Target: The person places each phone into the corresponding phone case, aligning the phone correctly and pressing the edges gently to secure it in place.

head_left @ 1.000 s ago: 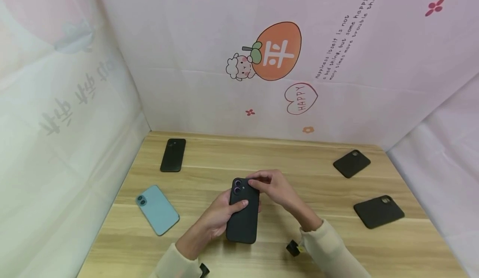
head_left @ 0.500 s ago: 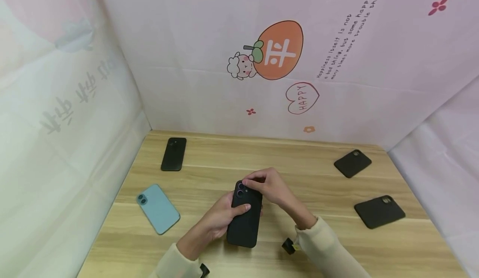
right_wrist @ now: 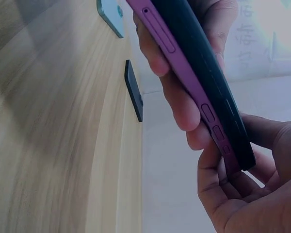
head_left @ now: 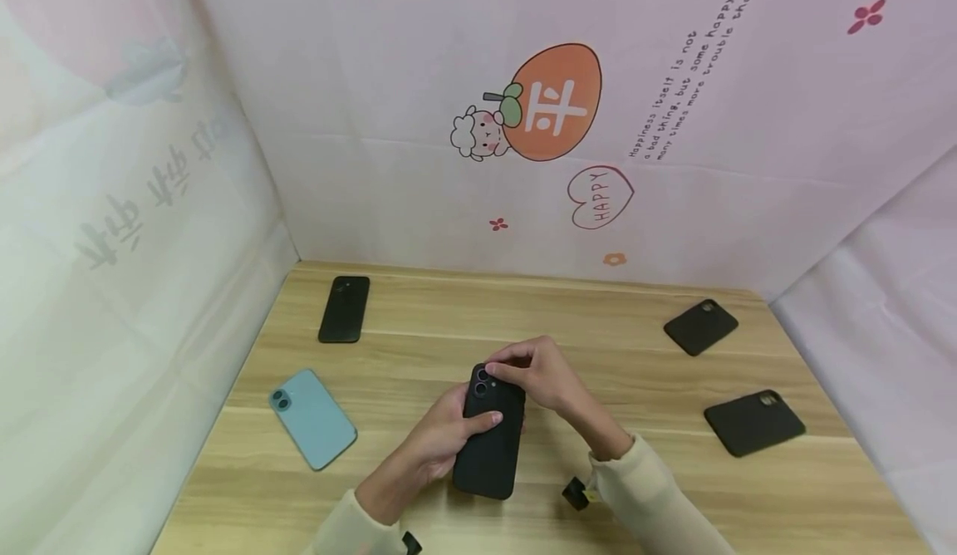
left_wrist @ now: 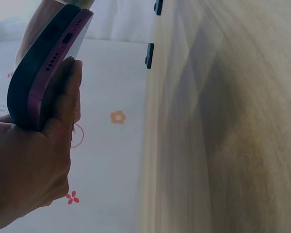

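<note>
Above the table, my left hand (head_left: 441,434) grips a purple-edged phone (right_wrist: 189,80) together with a black phone case (head_left: 484,459), thumb across the case's back and fingers under the phone. The case lies over the phone's back, with two lenses showing at the camera opening. In the right wrist view the phone's side buttons stand bare beside the case's edge. The left wrist view shows the bottom edge with its port uncovered too. My right hand (head_left: 544,376) pinches the top end next to the lenses, thumb on the case and fingers behind.
On the left of the wooden table (head_left: 419,314) lie a light blue phone (head_left: 314,419) and a black phone (head_left: 345,309). Two black phone cases (head_left: 701,326) (head_left: 755,423) lie on the right. Printed white cloth (head_left: 389,198) walls off the back and sides.
My right hand has shifted left along the top end, closer to the lenses. The phone and case have dropped slightly toward me. The things on the table have stayed put.
</note>
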Available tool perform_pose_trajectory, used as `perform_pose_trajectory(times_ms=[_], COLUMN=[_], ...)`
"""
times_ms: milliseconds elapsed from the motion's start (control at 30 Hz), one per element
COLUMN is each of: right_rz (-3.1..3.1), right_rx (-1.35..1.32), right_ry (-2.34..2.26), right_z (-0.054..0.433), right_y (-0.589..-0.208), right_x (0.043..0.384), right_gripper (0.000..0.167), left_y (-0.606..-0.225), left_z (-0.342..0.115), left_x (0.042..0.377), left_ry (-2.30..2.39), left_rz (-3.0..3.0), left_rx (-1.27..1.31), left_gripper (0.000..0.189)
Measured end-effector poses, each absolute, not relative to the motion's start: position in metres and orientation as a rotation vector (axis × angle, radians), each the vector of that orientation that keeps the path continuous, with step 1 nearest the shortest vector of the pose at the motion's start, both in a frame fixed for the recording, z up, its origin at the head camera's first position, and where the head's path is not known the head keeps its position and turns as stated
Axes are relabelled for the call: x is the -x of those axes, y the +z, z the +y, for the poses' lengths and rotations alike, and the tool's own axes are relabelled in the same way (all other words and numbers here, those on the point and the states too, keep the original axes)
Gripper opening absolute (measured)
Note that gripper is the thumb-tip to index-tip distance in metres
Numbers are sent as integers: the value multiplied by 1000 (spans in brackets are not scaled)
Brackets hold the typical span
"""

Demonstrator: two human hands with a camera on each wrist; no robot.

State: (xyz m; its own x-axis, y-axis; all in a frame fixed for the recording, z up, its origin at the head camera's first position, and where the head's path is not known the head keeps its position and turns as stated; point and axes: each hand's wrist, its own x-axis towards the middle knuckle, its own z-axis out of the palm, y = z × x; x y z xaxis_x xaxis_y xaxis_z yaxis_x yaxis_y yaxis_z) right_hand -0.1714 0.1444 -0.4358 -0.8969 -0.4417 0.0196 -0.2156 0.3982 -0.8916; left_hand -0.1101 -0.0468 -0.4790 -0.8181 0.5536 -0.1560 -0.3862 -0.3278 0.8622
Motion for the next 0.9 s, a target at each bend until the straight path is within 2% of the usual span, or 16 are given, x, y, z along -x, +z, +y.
perform_pose_trajectory(times_ms=[900], right_rz=[2328], right_rx=[412], right_ry=[-1625], right_z=[159], right_y=[-432], right_x=[172], right_gripper=[22], left_y=[-474], left_z=[-50], left_x=[111], left_ry=[2185], left_rz=[1509], left_rx=[-110], left_gripper=[53])
